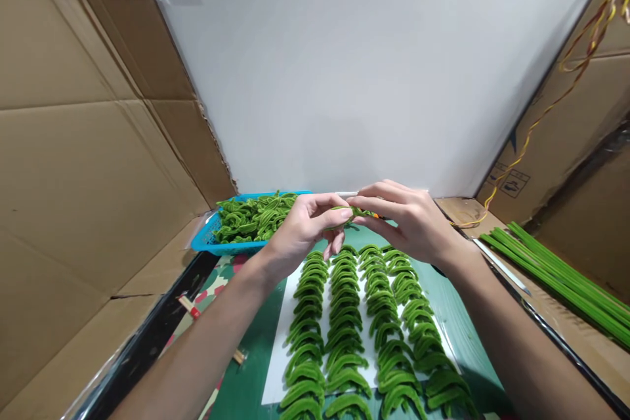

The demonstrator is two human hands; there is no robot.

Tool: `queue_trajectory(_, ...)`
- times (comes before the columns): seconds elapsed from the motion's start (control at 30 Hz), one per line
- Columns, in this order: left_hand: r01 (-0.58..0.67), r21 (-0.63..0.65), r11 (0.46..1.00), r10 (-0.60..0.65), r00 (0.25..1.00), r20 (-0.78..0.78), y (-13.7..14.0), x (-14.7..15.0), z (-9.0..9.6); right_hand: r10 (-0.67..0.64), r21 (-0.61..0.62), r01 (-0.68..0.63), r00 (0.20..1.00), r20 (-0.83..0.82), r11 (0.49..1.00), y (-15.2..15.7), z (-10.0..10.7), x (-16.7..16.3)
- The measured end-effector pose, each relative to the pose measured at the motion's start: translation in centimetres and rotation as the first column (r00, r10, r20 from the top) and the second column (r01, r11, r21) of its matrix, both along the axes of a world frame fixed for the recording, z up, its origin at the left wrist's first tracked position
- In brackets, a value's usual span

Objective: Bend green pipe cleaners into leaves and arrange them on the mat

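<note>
Between both hands, above the far end of the table, is a fuzzy green pipe-cleaner piece (339, 209). My left hand (315, 220) pinches it between thumb and forefinger. The fingers of my right hand (401, 213) close on its other end, partly hiding it. Below them, curved green pipe-cleaner pieces (347, 335) lie in several overlapping columns on a white sheet (281, 367). Behind my left hand stands a blue plastic basket (209, 246) heaped with more loose green pieces (253, 216). A small orange spot shows behind my right fingers.
Long green pipe-cleaner stems (566, 282) lie on cardboard at the right, beside a thin white strip (502, 267). Cardboard walls (88, 164) and a white back panel (315, 65) enclose the green table (256, 341). A twisted yellow-red wire (526, 144) hangs at the right.
</note>
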State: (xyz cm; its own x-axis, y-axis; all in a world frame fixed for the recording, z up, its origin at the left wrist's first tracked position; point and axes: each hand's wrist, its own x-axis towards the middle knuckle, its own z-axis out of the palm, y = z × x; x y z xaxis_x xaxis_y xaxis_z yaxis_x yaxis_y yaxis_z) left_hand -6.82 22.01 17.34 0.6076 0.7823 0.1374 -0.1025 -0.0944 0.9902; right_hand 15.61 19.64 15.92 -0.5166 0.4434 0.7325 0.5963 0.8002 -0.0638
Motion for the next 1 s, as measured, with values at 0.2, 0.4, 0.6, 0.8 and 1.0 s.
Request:
queue_trajectory(0.2, -0.001, -0.045, 0.999, 0.003, 0.999, 0.045, -0.4, 0.1, 0.1, -0.045, 0.124, 0.045, 0.999, -0.008, 0.991, 0.0, -0.4, -0.9)
queue_trajectory(0.4, 0.156, -0.197, 0.968, -0.142, 0.986, 0.083, -0.6, -0.1, 0.1, 0.045, 0.059, -0.037, 0.989, -0.142, 0.998, 0.1, -1.3, -1.8)
queue_trajectory(0.6, 0.227, -0.151, 0.962, -0.205, 0.968, 0.145, -0.5, -0.1, -0.3, 0.154, -0.147, -0.264, 0.844, -0.514, 0.953, -0.6, -0.9, -3.1)
queue_trajectory(0.8, 0.100, 0.050, 0.994, -0.106, 0.986, 0.128, -1.4, 0.7, 0.1, 0.107, -0.380, -0.470, 0.728, -0.677, 0.797, -0.9, 0.1, -2.6)
queue_trajectory(1.0, -0.205, 0.858, 0.471, 0.457, 0.888, -0.039, -2.6, -0.1, 0.4, 0.049, -0.514, -0.571, 0.698, -0.714, 0.640, -0.2, 0.6, -2.3)
